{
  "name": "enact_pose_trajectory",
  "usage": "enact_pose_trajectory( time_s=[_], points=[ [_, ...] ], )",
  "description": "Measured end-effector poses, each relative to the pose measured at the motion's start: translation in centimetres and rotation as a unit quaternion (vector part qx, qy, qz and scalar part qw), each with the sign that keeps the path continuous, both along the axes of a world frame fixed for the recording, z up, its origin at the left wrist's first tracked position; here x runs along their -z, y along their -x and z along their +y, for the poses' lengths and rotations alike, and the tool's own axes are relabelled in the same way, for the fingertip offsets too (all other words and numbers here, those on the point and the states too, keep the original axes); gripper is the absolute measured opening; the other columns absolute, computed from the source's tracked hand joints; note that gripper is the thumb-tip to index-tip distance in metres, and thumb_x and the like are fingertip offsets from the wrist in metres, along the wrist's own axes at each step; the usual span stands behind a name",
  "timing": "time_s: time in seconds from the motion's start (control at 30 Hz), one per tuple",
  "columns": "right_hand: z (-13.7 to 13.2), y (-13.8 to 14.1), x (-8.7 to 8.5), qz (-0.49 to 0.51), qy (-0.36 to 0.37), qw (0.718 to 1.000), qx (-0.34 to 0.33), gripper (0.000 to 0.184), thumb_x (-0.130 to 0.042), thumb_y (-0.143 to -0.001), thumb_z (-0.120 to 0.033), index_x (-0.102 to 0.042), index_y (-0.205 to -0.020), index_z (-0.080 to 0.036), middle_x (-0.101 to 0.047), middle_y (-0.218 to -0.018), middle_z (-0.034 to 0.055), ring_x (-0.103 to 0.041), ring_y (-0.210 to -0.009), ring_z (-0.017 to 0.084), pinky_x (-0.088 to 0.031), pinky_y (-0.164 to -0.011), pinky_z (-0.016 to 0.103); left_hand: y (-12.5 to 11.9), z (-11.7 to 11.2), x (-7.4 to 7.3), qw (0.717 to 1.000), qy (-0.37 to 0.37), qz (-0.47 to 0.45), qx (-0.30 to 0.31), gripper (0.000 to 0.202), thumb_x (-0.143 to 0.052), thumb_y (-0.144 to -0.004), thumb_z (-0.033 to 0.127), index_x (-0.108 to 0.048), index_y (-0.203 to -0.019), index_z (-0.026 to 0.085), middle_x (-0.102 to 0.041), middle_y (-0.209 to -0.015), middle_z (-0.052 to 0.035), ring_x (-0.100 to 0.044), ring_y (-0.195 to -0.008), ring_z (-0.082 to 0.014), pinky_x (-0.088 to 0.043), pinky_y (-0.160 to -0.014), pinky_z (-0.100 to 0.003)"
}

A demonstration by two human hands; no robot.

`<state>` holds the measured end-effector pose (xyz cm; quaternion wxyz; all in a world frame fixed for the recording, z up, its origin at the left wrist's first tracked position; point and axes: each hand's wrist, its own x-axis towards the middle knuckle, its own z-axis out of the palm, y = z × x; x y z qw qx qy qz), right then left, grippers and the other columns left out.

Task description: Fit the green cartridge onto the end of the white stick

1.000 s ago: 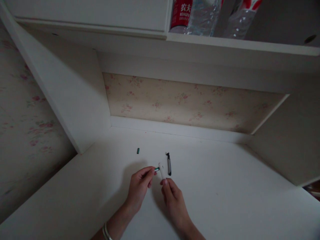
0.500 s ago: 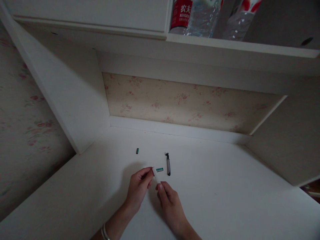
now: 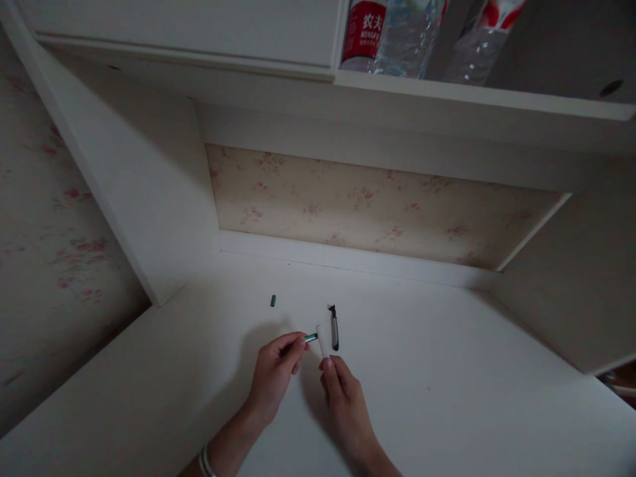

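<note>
My left hand [image 3: 281, 361] pinches a small green-and-black razor cartridge [image 3: 311, 338] between thumb and fingertips. In my right hand [image 3: 344, 394] is a slim white stick [image 3: 322, 348], gripped near its lower end and pointing up and away. Its upper part stands just right of the cartridge; whether the two touch I cannot tell. Beyond my right hand lies a black-and-grey razor handle [image 3: 334, 330] on the white desk [image 3: 422, 351]. A second small green-and-black cartridge [image 3: 273, 301] rests farther back, to the left.
A white shelf [image 3: 472, 93] overhangs the back of the desk and carries several plastic bottles, one a red-labelled bottle [image 3: 364, 33]. White side panels [image 3: 134, 172] close off the desk at left and right. Flowered wallpaper [image 3: 368, 199] covers the back wall.
My right hand has moved slightly right with the white stick, which has come away from in front of the cartridge and turned more upright. My left hand has hardly moved.
</note>
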<state>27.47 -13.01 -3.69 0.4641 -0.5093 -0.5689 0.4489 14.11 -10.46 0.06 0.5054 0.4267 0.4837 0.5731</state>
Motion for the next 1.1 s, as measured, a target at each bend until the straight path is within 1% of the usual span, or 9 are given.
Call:
enact_pose_trajectory(
  time_s=[0.1,0.2,0.3,0.43,0.63,0.73,0.9,1.03,1.1],
  points=[
    [-0.1,0.1,-0.1,-0.011,-0.013,0.999,-0.038,0.037,-0.04,-0.092,-0.049,-0.054,-0.077,-0.018,-0.041,-0.062,-0.0036,-0.035,-0.055,0.011,-0.028,-0.048,0.021,0.0,0.0,0.0,1.0,0.0,0.007,0.004,0.035,-0.067,-0.072,0.045,-0.073,-0.085,0.013,-0.052,-0.051,0.0026,-0.039,-0.047,-0.0088,-0.03,-0.045,-0.02],
    [0.1,0.1,-0.1,-0.003,-0.006,1.0,-0.005,0.037,-0.041,-0.09,-0.051,-0.054,-0.078,-0.018,-0.042,-0.062,-0.0035,-0.035,-0.053,0.011,-0.028,-0.046,0.021,-0.1,0.0,0.0,1.0,0.005,-0.004,0.004,0.036,-0.067,-0.071,0.045,-0.073,-0.086,0.013,-0.054,-0.052,0.0021,-0.04,-0.048,-0.0091,-0.031,-0.046,-0.021],
    [0.3,-0.1,0.0,0.034,0.018,0.999,0.033,0.038,-0.041,-0.089,-0.055,-0.052,-0.079,-0.02,-0.037,-0.06,-0.0049,-0.031,-0.05,0.01,-0.025,-0.043,0.02,0.0,0.0,0.0,1.0,0.007,-0.011,-0.002,0.037,-0.068,-0.071,0.045,-0.072,-0.087,0.013,-0.057,-0.057,0.0007,-0.039,-0.047,-0.0083,-0.03,-0.045,-0.02],
    [-0.1,-0.1,0.1,0.085,0.038,0.996,0.006,0.036,-0.04,-0.09,-0.054,-0.049,-0.079,-0.02,-0.031,-0.06,-0.0063,-0.027,-0.049,0.009,-0.022,-0.042,0.02,0.0,0.1,0.0,1.0,0.011,-0.001,-0.011,0.036,-0.068,-0.072,0.045,-0.072,-0.087,0.012,-0.055,-0.054,0.0014,-0.039,-0.048,-0.0084,-0.029,-0.045,-0.02],
    [-0.6,0.0,-0.6,-0.02,-0.01,0.999,-0.044,0.035,-0.04,-0.093,-0.047,-0.054,-0.079,-0.018,-0.04,-0.062,-0.0039,-0.035,-0.055,0.01,-0.028,-0.049,0.021,0.1,0.3,0.3,0.999,0.012,-0.009,-0.036,0.034,-0.067,-0.073,0.043,-0.071,-0.09,0.013,-0.062,-0.066,-0.0015,-0.04,-0.05,-0.0081,-0.031,-0.046,-0.02],
    [-0.3,-0.1,-0.8,-0.056,-0.031,0.997,-0.039,0.036,-0.039,-0.093,-0.046,-0.055,-0.078,-0.018,-0.043,-0.063,-0.0034,-0.038,-0.058,0.011,-0.03,-0.054,0.022,0.0,0.3,0.5,0.999,0.007,-0.013,-0.03,0.033,-0.066,-0.075,0.042,-0.071,-0.089,0.013,-0.06,-0.062,-0.0004,-0.039,-0.05,-0.0078,-0.03,-0.046,-0.02],
    [-0.2,-0.1,-0.8,-0.066,-0.023,0.998,0.002,0.036,-0.038,-0.093,-0.046,-0.054,-0.078,-0.018,-0.043,-0.061,-0.0039,-0.039,-0.057,0.012,-0.029,-0.053,0.022,0.0,0.2,0.6,1.0,0.011,-0.021,-0.021,0.032,-0.066,-0.075,0.041,-0.071,-0.09,0.013,-0.059,-0.059,0.0001,-0.04,-0.05,-0.0081,-0.032,-0.047,-0.02],
    [-0.3,0.1,-1.0,-0.064,-0.028,0.996,-0.05,0.035,-0.038,-0.093,-0.045,-0.057,-0.082,-0.018,-0.046,-0.065,-0.0029,-0.041,-0.06,0.012,-0.031,-0.056,0.022,0.1,0.3,0.8,0.999,0.007,-0.023,-0.022,0.032,-0.068,-0.073,0.04,-0.071,-0.09,0.013,-0.055,-0.055,0.0015,-0.041,-0.05,-0.0084,-0.032,-0.046,-0.02],
    [-0.2,0.1,-1.0,-0.056,-0.022,0.997,-0.051,0.035,-0.038,-0.093,-0.046,-0.057,-0.082,-0.018,-0.046,-0.065,-0.0031,-0.04,-0.059,0.012,-0.03,-0.055,0.022,0.2,0.3,0.8,0.999,0.004,-0.029,-0.019,0.032,-0.068,-0.073,0.039,-0.071,-0.091,0.013,-0.055,-0.056,0.0014,-0.041,-0.05,-0.0084,-0.032,-0.047,-0.02]
  ],
)
